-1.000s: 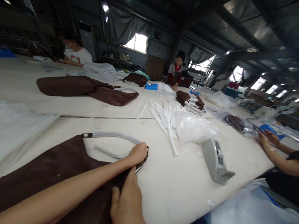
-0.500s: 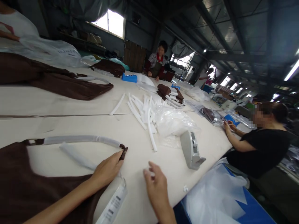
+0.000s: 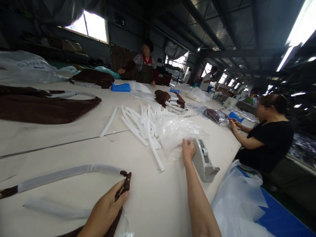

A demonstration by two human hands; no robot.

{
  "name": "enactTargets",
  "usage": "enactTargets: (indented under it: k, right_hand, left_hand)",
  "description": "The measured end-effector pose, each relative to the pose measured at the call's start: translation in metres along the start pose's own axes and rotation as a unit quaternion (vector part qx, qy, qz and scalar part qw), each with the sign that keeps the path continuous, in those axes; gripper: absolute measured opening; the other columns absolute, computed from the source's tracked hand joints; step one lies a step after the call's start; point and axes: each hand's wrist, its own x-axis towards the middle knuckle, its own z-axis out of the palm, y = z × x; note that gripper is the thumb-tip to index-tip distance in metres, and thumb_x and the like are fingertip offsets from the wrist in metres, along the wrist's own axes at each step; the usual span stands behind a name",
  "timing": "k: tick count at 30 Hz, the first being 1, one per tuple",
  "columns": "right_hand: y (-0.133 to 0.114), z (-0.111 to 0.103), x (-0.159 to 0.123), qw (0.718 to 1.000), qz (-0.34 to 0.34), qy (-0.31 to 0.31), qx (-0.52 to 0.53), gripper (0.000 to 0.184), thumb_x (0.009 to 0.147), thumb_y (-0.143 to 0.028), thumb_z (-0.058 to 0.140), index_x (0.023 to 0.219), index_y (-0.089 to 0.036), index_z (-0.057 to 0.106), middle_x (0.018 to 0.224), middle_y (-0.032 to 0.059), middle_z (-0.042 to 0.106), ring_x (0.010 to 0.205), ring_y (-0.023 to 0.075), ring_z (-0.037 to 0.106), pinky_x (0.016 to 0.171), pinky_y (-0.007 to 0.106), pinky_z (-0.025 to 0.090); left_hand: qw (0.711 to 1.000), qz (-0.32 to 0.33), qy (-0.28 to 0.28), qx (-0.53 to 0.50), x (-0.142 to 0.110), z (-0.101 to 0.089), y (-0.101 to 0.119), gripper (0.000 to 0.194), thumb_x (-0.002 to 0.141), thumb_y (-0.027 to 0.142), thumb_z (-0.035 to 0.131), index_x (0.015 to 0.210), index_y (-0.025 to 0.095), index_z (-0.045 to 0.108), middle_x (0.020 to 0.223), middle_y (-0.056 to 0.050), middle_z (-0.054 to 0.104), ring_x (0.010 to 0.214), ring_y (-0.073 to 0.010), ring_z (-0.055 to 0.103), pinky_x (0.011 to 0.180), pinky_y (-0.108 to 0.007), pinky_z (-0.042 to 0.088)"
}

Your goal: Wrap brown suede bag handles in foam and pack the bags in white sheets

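My left hand point(image 3: 108, 205) pinches the brown end of a bag strap point(image 3: 124, 182) at the near edge of the table. The strap's white foam-wrapped part point(image 3: 69, 172) curves away to the left. A loose white foam sleeve point(image 3: 55, 208) lies flat just in front of it. My right hand point(image 3: 188, 149) is stretched forward, its fingers closed at the top of a grey tape dispenser point(image 3: 203, 161) that stands on the cream table point(image 3: 153, 197). What the fingers hold, if anything, is too small to make out.
A pile of white foam tubes point(image 3: 140, 123) and a clear plastic bag point(image 3: 177, 130) lie past the dispenser. Brown bags point(image 3: 39, 105) sit at the left. A person in black point(image 3: 269, 131) sits at the right edge; another person point(image 3: 144, 67) stands at the far end. Blue-backed plastic sheets point(image 3: 244, 207) hang off the near right.
My right hand has gone from the brown bag near me out to the tape dispenser. The view has swung right. My left hand has kept its hold on the strap end.
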Motion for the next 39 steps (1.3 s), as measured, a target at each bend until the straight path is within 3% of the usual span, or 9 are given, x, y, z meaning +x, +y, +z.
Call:
enactTargets:
  k: [5,9,12,17,21,25,28,34,39]
  right_hand:
    - [0.007,-0.015,-0.01,0.997,0.037,0.038,0.048,0.033,0.079,-0.051,0.045,0.08,-0.021,0.057,0.081,0.0103,0.069,0.079,0.0276,0.066,0.076,0.04,0.052]
    - [0.014,-0.046,-0.03,0.994,0.046,0.051,0.083,0.038,0.083,-0.052,0.037,0.095,-0.02,0.054,0.105,0.0129,0.069,0.086,0.0228,0.068,0.07,0.033,0.053]
    - [0.014,-0.059,-0.037,0.995,0.047,0.042,0.08,0.043,0.084,-0.056,0.04,0.103,-0.02,0.053,0.114,0.0146,0.067,0.096,0.0242,0.068,0.077,0.034,0.053]
    - [-0.001,-0.03,-0.019,0.997,0.052,0.006,0.051,0.052,0.075,-0.059,0.059,0.105,-0.017,0.058,0.11,0.0173,0.069,0.104,0.0321,0.065,0.086,0.04,0.05]
    - [-0.012,-0.009,-0.001,0.998,0.055,0.007,0.035,0.033,0.076,-0.049,0.065,0.085,-0.018,0.062,0.091,0.0136,0.071,0.098,0.0319,0.064,0.088,0.043,0.047]
    - [-0.017,-0.017,-0.001,0.998,0.038,0.017,0.041,0.027,0.084,-0.039,0.063,0.067,-0.019,0.053,0.07,0.0003,0.063,0.077,0.0191,0.063,0.083,0.039,0.047]
    - [-0.019,-0.038,-0.02,0.997,0.015,0.041,0.06,0.025,0.08,-0.035,0.056,0.061,-0.023,0.046,0.071,0.0042,0.066,0.081,0.0224,0.064,0.082,0.038,0.047]
    - [-0.019,-0.081,-0.07,0.993,-0.021,0.044,0.107,0.023,0.081,-0.044,0.049,0.085,-0.022,0.053,0.12,0.0158,0.067,0.112,0.0254,0.063,0.091,0.036,0.048]
    - [-0.022,-0.05,-0.045,0.997,0.013,0.009,0.069,0.044,0.074,-0.049,0.062,0.105,-0.019,0.055,0.116,0.0172,0.066,0.103,0.0297,0.065,0.086,0.04,0.051]
  left_hand:
    - [0.996,-0.038,-0.026,-0.083,0.002,-0.006,0.004,0.07,0.076,0.066,0.053,0.125,0.017,0.062,0.119,-0.007,0.071,0.118,-0.0285,0.063,0.104,-0.036,0.047]
    - [0.99,-0.071,-0.013,-0.123,0.004,-0.01,0.011,0.072,0.072,0.069,0.056,0.121,0.017,0.065,0.113,-0.007,0.073,0.117,-0.0312,0.063,0.104,-0.037,0.048]
    - [0.987,-0.068,-0.003,-0.143,0.006,-0.01,0.012,0.072,0.071,0.07,0.057,0.121,0.018,0.065,0.107,-0.006,0.074,0.114,-0.0315,0.064,0.103,-0.036,0.048]
    - [0.988,-0.074,0.001,-0.139,0.007,-0.011,0.018,0.077,0.067,0.068,0.058,0.122,0.015,0.064,0.107,-0.008,0.074,0.113,-0.0326,0.064,0.104,-0.039,0.047]
    - [0.988,-0.061,-0.014,-0.14,0.008,-0.013,0.015,0.078,0.07,0.069,0.056,0.124,0.014,0.062,0.121,-0.01,0.069,0.114,-0.0321,0.064,0.108,-0.039,0.044]
    - [0.987,-0.062,-0.017,-0.146,0.011,-0.009,0.0,0.083,0.074,0.073,0.05,0.13,0.012,0.057,0.119,-0.01,0.07,0.105,-0.03,0.068,0.102,-0.036,0.049]
    - [0.986,-0.057,0.007,-0.157,0.01,-0.009,-0.004,0.08,0.076,0.075,0.049,0.129,0.015,0.059,0.102,-0.007,0.074,0.099,-0.0295,0.069,0.093,-0.035,0.053]
    - [0.978,-0.071,0.011,-0.196,0.001,-0.019,0.015,0.08,0.075,0.071,0.055,0.132,0.015,0.058,0.088,-0.005,0.073,0.08,-0.0246,0.069,0.072,-0.03,0.055]
    - [0.974,-0.079,0.016,-0.212,0.0,-0.015,0.013,0.082,0.072,0.073,0.058,0.13,0.015,0.059,0.082,-0.002,0.071,0.064,-0.0199,0.064,0.06,-0.027,0.052]
